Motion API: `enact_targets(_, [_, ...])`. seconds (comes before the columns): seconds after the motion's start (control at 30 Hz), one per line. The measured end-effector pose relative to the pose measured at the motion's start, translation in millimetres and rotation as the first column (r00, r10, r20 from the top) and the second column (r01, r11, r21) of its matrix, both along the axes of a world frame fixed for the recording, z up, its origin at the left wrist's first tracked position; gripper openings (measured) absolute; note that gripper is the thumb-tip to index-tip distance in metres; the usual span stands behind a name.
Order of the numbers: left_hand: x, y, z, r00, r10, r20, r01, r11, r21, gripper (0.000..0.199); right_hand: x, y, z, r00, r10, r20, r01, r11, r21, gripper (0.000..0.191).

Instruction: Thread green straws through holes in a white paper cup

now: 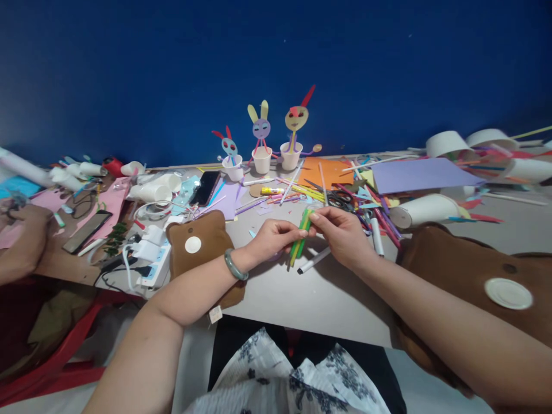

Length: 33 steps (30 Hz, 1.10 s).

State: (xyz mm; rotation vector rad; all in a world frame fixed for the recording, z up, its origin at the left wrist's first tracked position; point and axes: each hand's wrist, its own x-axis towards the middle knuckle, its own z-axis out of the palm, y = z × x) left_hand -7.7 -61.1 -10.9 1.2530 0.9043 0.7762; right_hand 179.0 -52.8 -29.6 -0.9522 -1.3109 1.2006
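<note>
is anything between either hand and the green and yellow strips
Nothing visible: the left hand pinches the thin green and yellow strips, and the right hand is at their upper end. A slim white black-ended marker lies nearby, blocking neither.

Looks from head height, in a single view, forward and down across the worktop (276, 305) to the blue wall (276, 57) along the top. Sits close above the shirt (254, 368), behind both forearms (202, 282). Catches the left hand (273, 237) and right hand (342, 236) near the middle. Spans wide, to a co-worker's hand (33, 227) at far left.
</note>
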Motion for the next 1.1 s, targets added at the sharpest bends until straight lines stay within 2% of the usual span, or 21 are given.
enact_targets(0.17, [-3.1,8.3,-5.9,1.0,0.005,-0.025,-0.005,1.0,0.0,0.05,3.2,7.2,2.6,0.984,-0.102,-0.147,0.089,0.992,-0.094,0.027])
enact_targets(0.43, [-0.8,8.9,-11.2,0.998,0.062,-0.015,-0.06,0.993,0.103,0.046,4.3,10.3,-4.3,0.995,-0.029,-0.095,0.018,0.993,-0.113,0.027])
enact_targets(0.67, [-1.7,10.4,-8.2,0.997,0.057,-0.044,-0.055,0.997,0.057,0.05,-0.5,8.2,-4.3,0.992,-0.02,-0.123,-0.004,0.982,-0.191,0.033])
enact_targets(0.9, [2.2,3.8,-4.4,0.996,0.087,-0.009,-0.087,0.996,-0.01,0.052,-3.5,5.3,-7.9,0.997,0.038,-0.072,-0.049,0.984,-0.169,0.031])
enact_targets(1.1, [-0.2,3.3,-7.3,0.996,0.081,0.027,-0.08,0.995,-0.06,0.054,-7.7,5.0,-3.0,0.996,0.0,-0.087,-0.021,0.97,-0.24,0.044])
